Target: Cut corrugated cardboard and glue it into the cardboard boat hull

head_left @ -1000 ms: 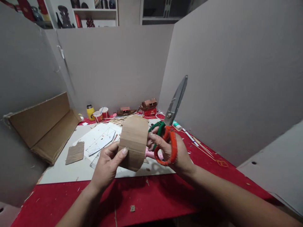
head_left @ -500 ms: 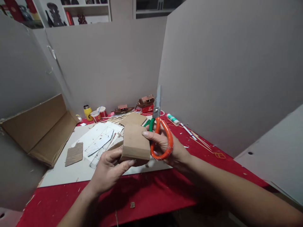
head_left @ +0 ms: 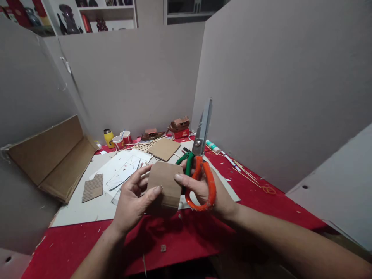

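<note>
My left hand (head_left: 132, 203) pinches the left side of a small rounded piece of brown cardboard (head_left: 163, 184), thumb on its front face. My right hand (head_left: 207, 192) has its fingers through the handles of a pair of scissors with orange and green handles (head_left: 200, 170), blades closed and pointing up. The right thumb also presses on the right edge of the cardboard piece. Both hands hover above the red table (head_left: 180, 240) near its front edge.
A white board (head_left: 84, 207) with paper drawings (head_left: 122, 170), a corrugated scrap (head_left: 93, 188) and a loose cardboard sheet (head_left: 164, 148) lies behind. A folded cardboard box (head_left: 49, 155) leans at left. Cups (head_left: 119, 141), a yellow bottle (head_left: 108, 137), model boats (head_left: 178, 124), sticks and a glue tube (head_left: 213, 146) sit at the back. Grey partitions enclose the desk.
The cardboard piece has been turned and lowered between my hands. A second cardboard sheet now lies on the table behind. The scissors tilted slightly to the right.
</note>
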The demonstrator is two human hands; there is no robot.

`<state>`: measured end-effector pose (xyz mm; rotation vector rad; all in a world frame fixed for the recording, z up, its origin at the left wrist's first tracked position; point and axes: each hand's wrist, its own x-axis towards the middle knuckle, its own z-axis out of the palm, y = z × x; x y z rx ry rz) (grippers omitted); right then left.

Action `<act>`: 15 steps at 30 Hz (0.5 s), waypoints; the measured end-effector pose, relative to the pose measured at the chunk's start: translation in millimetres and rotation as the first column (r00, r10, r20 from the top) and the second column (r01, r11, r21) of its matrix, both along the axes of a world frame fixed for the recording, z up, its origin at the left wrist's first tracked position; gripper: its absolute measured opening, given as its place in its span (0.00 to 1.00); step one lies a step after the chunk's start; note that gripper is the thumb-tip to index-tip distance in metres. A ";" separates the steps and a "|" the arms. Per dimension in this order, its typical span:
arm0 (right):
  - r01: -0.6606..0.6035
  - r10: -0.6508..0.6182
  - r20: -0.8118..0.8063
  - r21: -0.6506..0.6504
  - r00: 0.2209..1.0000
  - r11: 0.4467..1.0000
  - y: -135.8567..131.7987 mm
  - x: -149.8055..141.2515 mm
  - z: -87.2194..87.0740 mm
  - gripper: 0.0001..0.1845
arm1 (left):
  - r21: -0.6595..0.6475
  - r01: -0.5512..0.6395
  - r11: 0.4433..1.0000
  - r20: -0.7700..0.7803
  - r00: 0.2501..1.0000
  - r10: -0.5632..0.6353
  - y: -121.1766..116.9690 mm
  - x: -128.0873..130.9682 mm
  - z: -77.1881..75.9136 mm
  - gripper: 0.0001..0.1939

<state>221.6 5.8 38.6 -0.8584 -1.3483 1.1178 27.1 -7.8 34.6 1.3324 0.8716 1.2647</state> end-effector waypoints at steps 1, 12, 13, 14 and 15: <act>-0.012 0.012 0.011 -0.006 1.000 1.000 -3.0 -1.9 1.5 0.16 | -0.007 -0.003 1.000 0.003 1.000 0.003 -0.9 0.4 0.1 0.24; -0.035 0.034 -0.006 -0.039 0.999 0.999 -7.4 1.6 9.0 0.18 | -0.075 0.013 0.997 0.019 1.000 -0.012 1.4 -9.8 2.4 0.20; -0.042 0.042 0.004 -0.037 0.999 0.998 -6.7 2.7 10.1 0.17 | -0.071 0.028 0.997 0.002 1.000 -0.028 1.2 -10.8 3.2 0.21; -0.054 0.054 0.021 -0.033 0.998 0.998 -6.5 3.3 11.5 0.17 | -0.064 0.047 0.997 -0.019 0.999 -0.048 0.7 -11.5 4.0 0.21; -0.069 0.071 0.042 -0.031 0.997 0.997 -6.6 3.4 13.0 0.16 | -0.056 0.069 0.996 -0.045 0.996 -0.071 -0.1 -11.8 4.7 0.21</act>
